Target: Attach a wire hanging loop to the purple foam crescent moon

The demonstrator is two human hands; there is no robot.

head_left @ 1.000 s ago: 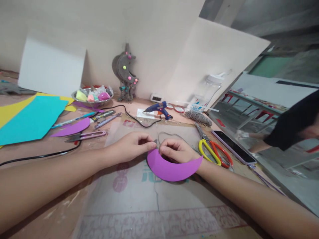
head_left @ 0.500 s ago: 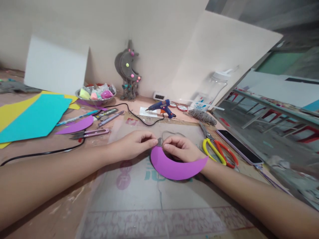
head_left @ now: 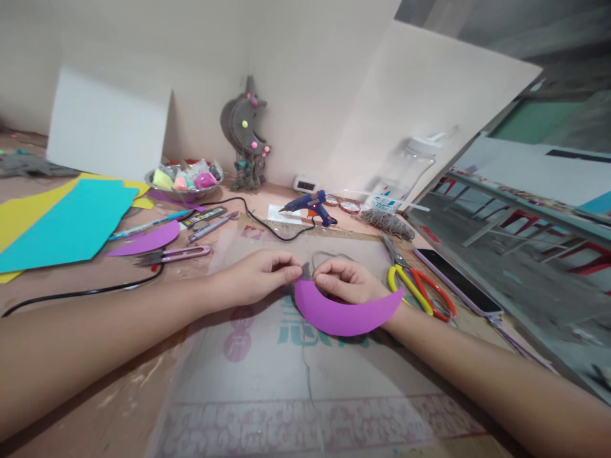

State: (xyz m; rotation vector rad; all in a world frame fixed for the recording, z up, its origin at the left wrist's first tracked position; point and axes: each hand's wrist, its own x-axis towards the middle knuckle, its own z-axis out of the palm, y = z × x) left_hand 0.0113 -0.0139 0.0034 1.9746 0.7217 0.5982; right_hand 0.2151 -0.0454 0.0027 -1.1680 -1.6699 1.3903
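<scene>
A purple foam crescent (head_left: 346, 313) is lifted a little above the clear plastic mat (head_left: 305, 356) in the middle of the table. My right hand (head_left: 351, 281) grips its upper left tip, fingers curled. My left hand (head_left: 260, 278) pinches a thin grey cord (head_left: 329, 256) at that same tip; the cord loops away behind my right hand. The two hands nearly touch.
Yellow and red scissors (head_left: 414, 287) and a phone (head_left: 457, 272) lie to the right. A blue glue gun (head_left: 310, 206) stands behind, its black cable (head_left: 95, 291) running left. Pink snips (head_left: 172, 256), another purple crescent (head_left: 146, 243), teal foam sheet (head_left: 62, 224), a bowl (head_left: 185, 180) and a moon decoration (head_left: 244, 135) are at left and back.
The crescent has tilted up, its right end rising off the mat. Both hands stay pinched at its tip. A person at the far right has gone from view.
</scene>
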